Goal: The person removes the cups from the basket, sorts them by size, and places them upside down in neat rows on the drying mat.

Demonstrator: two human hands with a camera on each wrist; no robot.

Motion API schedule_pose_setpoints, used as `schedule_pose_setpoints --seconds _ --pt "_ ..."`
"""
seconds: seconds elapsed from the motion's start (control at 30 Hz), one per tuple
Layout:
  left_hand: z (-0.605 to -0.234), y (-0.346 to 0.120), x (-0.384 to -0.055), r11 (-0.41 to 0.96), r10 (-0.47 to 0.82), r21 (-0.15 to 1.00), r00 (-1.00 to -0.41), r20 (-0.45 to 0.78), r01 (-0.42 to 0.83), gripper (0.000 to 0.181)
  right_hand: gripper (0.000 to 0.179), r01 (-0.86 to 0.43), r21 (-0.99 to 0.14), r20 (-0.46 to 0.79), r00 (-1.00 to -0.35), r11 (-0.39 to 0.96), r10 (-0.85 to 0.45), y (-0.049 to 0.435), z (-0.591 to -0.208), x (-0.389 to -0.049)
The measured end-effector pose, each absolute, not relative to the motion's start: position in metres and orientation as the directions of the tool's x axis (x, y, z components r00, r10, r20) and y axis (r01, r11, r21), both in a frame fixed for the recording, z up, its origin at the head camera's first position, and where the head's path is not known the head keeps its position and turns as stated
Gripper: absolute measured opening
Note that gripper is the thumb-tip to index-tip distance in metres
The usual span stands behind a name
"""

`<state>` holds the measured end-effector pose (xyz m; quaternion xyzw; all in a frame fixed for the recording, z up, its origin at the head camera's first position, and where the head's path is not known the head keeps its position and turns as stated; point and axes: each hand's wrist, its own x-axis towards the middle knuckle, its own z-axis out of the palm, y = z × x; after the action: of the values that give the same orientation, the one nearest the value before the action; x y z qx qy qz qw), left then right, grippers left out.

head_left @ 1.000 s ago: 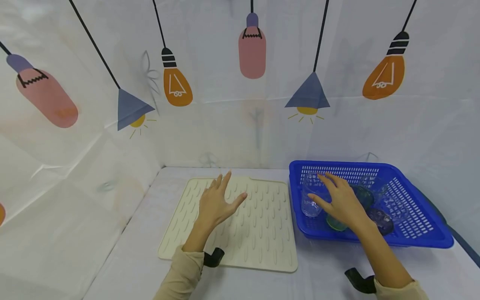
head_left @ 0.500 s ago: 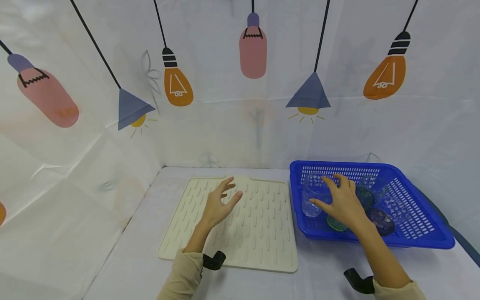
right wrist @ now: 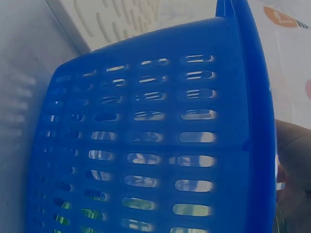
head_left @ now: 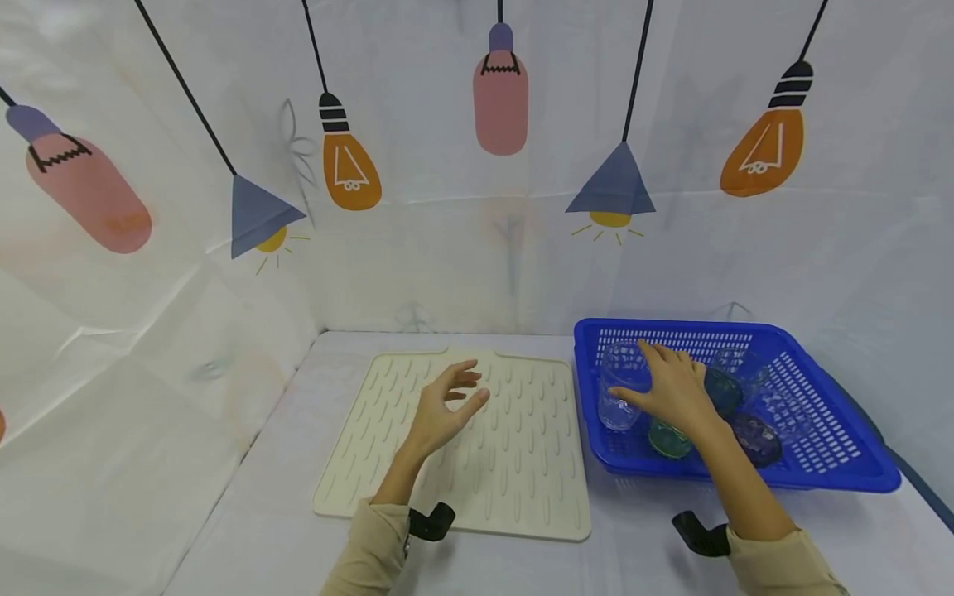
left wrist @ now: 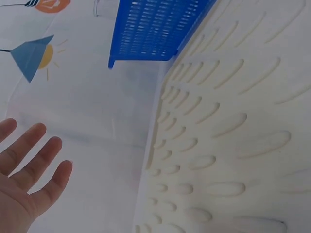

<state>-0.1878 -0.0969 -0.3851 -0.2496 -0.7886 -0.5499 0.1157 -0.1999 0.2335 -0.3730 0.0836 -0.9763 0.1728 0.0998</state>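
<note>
In the head view, the blue basket (head_left: 626,465) sits at the right on the white table (head_left: 246,530), a narrow strip of cloth between its left edge and the pale ridged mat (head_left: 514,463). The mat's far edge lies near the printed backdrop (head_left: 447,265); a broader margin of table runs along its left. Inside the basket, a clear glass (head_left: 617,414) stands close to the left wall, with a green glass (head_left: 669,440) just beside it, a dark teal glass (head_left: 723,391) and a purple glass (head_left: 758,440) farther right. The right hand (head_left: 678,393) is over the basket, thumb and forefinger parted wide at the clear glass; whether they touch it I cannot be sure. The left hand (head_left: 438,414) hangs above the mat, fingers softly bent, thumb well away from them, holding nothing.

The left wrist view brings out the mat's raised ridges and border, and the slotted basket end beyond. The left fingers (left wrist: 41,158) are spread, well apart from the mat.

The right wrist view shows what the head view hides: the outer wall (right wrist: 223,121) of the basket, green glinting through its slots. The right hand is a dark patch past the rim, its fingertips concealed.
</note>
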Motion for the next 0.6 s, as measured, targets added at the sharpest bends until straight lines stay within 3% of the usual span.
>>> schedule_pose_setpoints --seconds 0.33,0.6 --pt "-0.385 -0.091 -0.186 0.243 0.299 0.813 -0.839 0.456 0.529 0.038 0.112 -0.188 -0.277 0.123 -0.979 0.942 -0.159 0.239 -0.372 -0.210" --pt "-0.384 -0.084 -0.185 0.224 0.316 0.829 -0.843 0.436 0.513 0.038 0.106 -0.222 -0.303 0.212 -0.964 0.927 -0.162 0.238 -0.378 -0.210"
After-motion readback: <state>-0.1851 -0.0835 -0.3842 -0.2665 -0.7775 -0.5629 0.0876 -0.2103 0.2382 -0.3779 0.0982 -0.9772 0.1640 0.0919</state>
